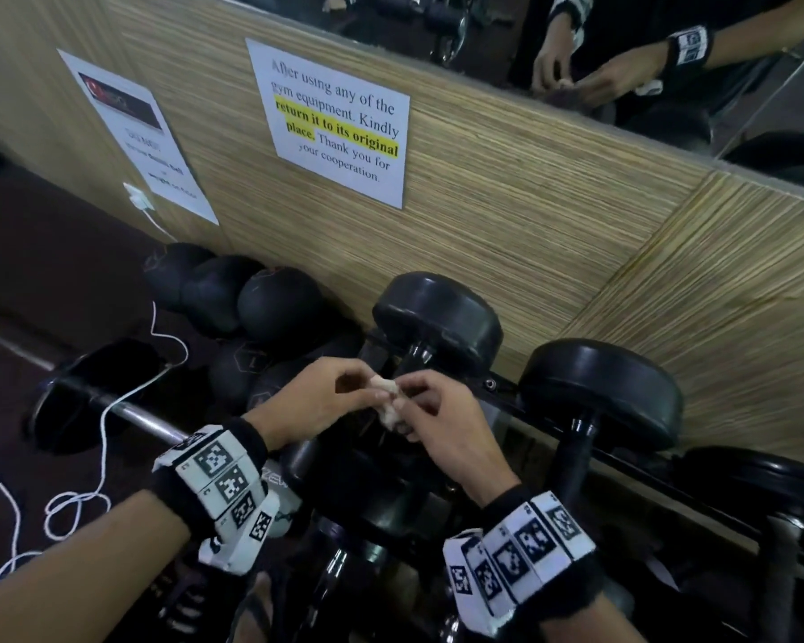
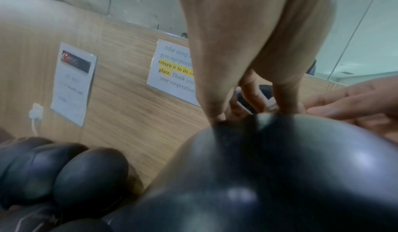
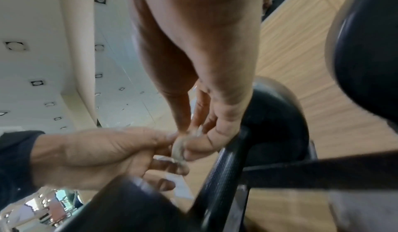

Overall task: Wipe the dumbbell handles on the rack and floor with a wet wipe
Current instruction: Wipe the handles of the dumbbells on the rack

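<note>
2 hands (image 1: 326,396) (image 1: 442,420) pinching 1 crumpled wet wipe (image 1: 391,406) above dumbbells (image 1: 437,317)

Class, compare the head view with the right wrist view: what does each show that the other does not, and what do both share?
Only the head view shows the printed notice about returning gym equipment, the white cable on the floor, the round black balls by the wall and the marked wristbands.

Only the right wrist view shows the ceiling with its recessed lights.

Both show the left hand and right hand pinching the crumpled wipe between them, above the black dumbbells, with the wood-look wall panel behind.
</note>
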